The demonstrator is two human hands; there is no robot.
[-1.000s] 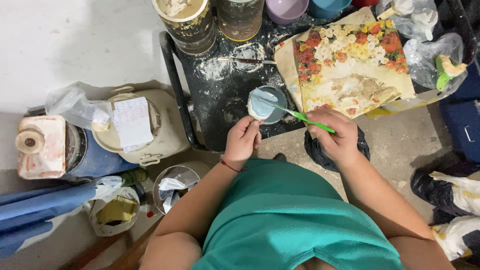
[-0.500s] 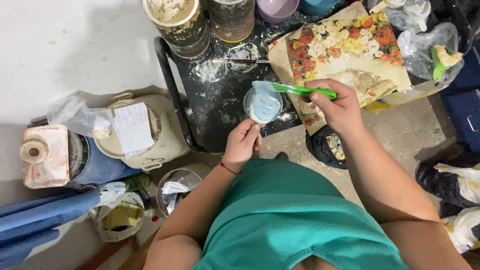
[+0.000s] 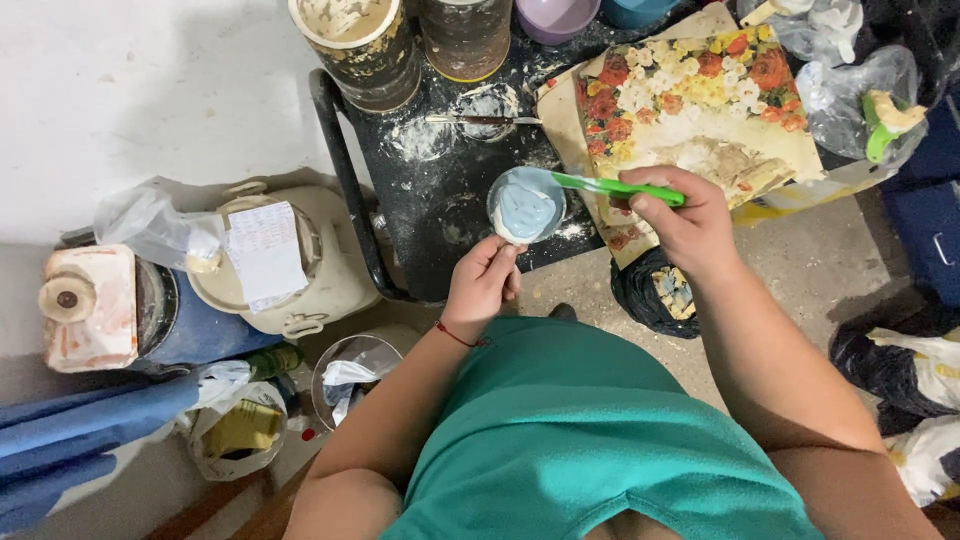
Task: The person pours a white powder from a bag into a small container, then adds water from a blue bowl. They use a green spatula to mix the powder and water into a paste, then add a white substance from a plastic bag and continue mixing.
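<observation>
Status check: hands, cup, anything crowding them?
Left hand holds small cup of pale blue paste. Right hand grips green tool, tip in cup. Nothing between them.

Two hands are in view: the left hand (image 3: pixel 483 283) and the right hand (image 3: pixel 683 217). One small cup of pale blue paste (image 3: pixel 526 205). One green-handled tool (image 3: pixel 615 187). One flower-painted board (image 3: pixel 695 110). Two large paint-stained jars (image 3: pixel 362 45) at the top of the black tray (image 3: pixel 440 200). Two bowls (image 3: pixel 553 15) beside them. One cream lidded bucket (image 3: pixel 290 265).
</observation>
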